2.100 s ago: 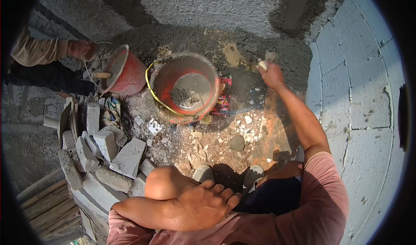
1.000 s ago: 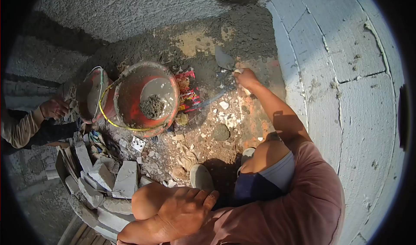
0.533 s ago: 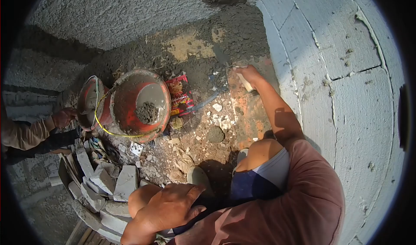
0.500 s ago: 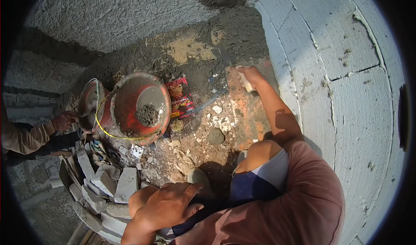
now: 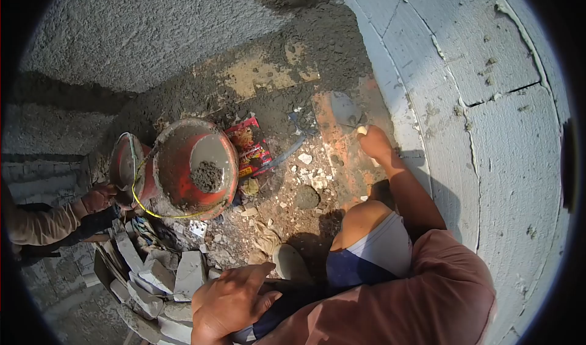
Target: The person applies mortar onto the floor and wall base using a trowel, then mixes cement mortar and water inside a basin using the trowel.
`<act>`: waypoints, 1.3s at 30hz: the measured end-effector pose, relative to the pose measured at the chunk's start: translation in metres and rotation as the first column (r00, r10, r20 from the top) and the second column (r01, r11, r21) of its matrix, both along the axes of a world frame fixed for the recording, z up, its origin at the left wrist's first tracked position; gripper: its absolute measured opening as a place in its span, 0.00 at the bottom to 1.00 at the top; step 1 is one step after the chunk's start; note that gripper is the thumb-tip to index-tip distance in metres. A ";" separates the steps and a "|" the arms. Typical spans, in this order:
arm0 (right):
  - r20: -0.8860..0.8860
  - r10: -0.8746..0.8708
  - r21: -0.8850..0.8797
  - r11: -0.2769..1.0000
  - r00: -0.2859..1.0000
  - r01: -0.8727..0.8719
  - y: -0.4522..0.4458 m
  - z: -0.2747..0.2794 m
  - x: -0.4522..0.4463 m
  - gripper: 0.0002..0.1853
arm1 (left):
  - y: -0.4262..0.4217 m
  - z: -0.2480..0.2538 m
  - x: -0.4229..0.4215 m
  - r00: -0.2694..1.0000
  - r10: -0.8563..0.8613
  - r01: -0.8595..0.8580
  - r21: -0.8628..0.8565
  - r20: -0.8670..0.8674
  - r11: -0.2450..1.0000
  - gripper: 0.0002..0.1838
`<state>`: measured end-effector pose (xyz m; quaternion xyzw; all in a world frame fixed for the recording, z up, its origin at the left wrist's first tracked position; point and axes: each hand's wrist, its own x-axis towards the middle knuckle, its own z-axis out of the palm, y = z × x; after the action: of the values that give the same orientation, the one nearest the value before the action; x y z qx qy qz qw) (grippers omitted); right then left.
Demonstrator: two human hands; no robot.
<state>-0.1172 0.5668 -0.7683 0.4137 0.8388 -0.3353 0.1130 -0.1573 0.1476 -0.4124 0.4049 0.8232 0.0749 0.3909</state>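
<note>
My right hand is closed around the pale handle of a trowel. The trowel's grey blade lies over the orange-brown stained board, close to the block wall's base. My left hand rests on my left knee, fingers loosely apart, holding nothing. Wet grey mortar spreads along the foot of the rough wall, around a bare tan patch. Left of centre a tilted orange bucket has watery grey mix and a lump of mortar inside.
Another person's hand touches a smaller bucket at the left. Broken block pieces are piled beside my left knee. A red wrapper and rubble lie mid-floor. The pale block wall bounds the right side.
My right hand has drawn back toward me and slightly right with the trowel, whose blade now shows over the board. My left hand stays on the knee; the view has shifted a little.
</note>
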 end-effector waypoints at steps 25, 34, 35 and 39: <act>-0.443 0.504 0.326 0.861 0.741 -0.391 -0.066 0.182 -0.127 0.19 | -0.013 -0.011 0.029 0.945 -0.298 0.325 0.302 -0.132 0.896 0.25; 0.008 0.936 0.717 0.239 0.351 -0.655 -0.202 0.238 -0.187 0.12 | -0.029 -0.008 0.052 0.948 -0.227 0.308 0.453 -0.224 0.837 0.20; 0.014 0.937 0.747 0.221 0.348 -0.627 -0.208 0.242 -0.191 0.12 | -0.030 -0.006 0.052 0.949 -0.197 0.292 0.456 -0.245 0.841 0.20; -0.310 0.831 0.565 0.552 0.462 -0.613 -0.173 0.234 -0.199 0.14 | -0.038 0.002 0.042 0.949 -0.231 0.302 0.400 -0.216 0.865 0.25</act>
<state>-0.3165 0.3942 -0.5345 -0.0927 0.9745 -0.1884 -0.0790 -0.1156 0.1100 -0.4099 0.5955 0.7512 0.1660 0.2313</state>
